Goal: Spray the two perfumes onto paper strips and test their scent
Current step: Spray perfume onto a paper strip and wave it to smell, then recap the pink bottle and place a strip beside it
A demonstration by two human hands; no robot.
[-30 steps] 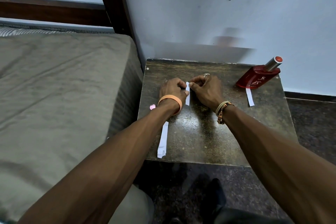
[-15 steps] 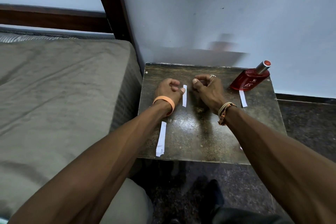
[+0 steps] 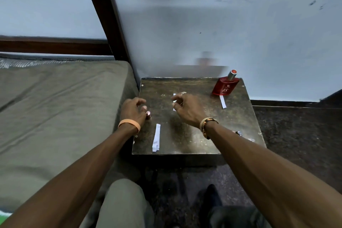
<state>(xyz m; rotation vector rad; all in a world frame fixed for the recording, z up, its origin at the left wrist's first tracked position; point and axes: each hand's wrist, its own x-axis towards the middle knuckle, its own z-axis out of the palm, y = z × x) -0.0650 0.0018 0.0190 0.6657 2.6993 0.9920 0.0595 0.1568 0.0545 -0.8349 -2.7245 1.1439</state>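
Observation:
A red perfume bottle (image 3: 225,85) with a silver, red-topped cap stands at the far right corner of the small dark table (image 3: 196,140). One white paper strip (image 3: 223,101) lies just in front of it. A folded strip (image 3: 156,139) lies near the front left edge. A third strip (image 3: 174,96) lies mid-table, partly hidden under the loosely spread fingers of my right hand (image 3: 186,110). My left hand (image 3: 132,110) hovers at the table's left edge, fingers apart, its thumb next to a small pink-topped object (image 3: 148,114).
A bed with a grey-green cover (image 3: 55,116) adjoins the table on the left, with a dark wooden frame post (image 3: 111,24) behind. A wall stands close behind the table. A small shiny object (image 3: 238,132) peeks out beside my right forearm. My knees and the dark floor are below.
Both hands have let go of the middle strip and opened. The left hand moved left and back toward the pink-topped object; the right hand now hovers over the strip.

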